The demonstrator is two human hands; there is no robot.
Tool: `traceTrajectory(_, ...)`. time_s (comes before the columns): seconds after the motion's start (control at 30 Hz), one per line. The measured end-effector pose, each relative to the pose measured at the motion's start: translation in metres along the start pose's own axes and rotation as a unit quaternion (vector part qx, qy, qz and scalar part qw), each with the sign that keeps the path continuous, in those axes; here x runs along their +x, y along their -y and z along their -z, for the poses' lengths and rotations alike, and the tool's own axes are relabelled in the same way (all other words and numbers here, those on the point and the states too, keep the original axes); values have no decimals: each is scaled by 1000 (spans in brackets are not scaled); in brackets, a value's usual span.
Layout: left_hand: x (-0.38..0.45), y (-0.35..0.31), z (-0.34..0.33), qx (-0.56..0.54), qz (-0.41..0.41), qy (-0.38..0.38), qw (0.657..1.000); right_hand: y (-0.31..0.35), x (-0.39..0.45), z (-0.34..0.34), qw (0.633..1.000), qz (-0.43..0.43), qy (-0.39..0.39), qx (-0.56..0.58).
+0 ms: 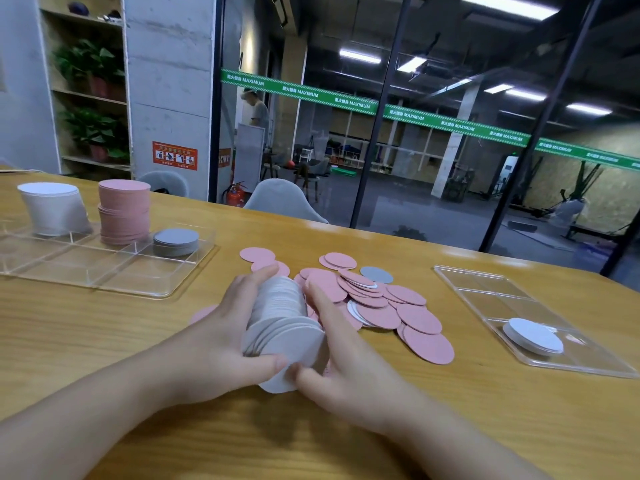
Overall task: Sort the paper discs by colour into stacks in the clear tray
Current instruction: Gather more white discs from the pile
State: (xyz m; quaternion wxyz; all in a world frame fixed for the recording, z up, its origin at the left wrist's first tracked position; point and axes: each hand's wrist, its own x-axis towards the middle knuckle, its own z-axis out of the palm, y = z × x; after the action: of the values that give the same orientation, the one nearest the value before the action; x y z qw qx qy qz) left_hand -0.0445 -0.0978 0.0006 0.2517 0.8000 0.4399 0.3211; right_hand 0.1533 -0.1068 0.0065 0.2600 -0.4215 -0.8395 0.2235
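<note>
Both hands cup one bundle of white discs (284,323) lying on its side on the table (138,341): left hand (221,341) curled round one flank, right hand (346,362) round the other. Square the edges before lifting, squeezing evenly, or the fanned near end may spill. Beyond them, loose pink discs (381,306) are heaped; the clear tray (114,271) at far left holds white, pink and seemingly grey stacks.

Dim, soft focus, wide-angle edge distortion.
</note>
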Motion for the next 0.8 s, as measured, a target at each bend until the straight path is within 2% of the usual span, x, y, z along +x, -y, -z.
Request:
traceTrajectory(0.2,0,-2,-5,19,13,47,999,4,2,-4,998,-17,29,45)
traceTrajectory(0.37,3,6,-11,29,36,21,999,8,1,-6,997,-33,62,31)
traceTrajectory(0.5,1,7,-5,37,16,14,999,5,2,-6,996,-44,74,36)
traceTrajectory(0.7,6,8,-6,-45,17,-13,999,-3,5,-7,993,-72,55,81)
traceTrajectory(0.8,3,6,-9,-34,14,-24,999,0,4,-6,993,-63,48,90)
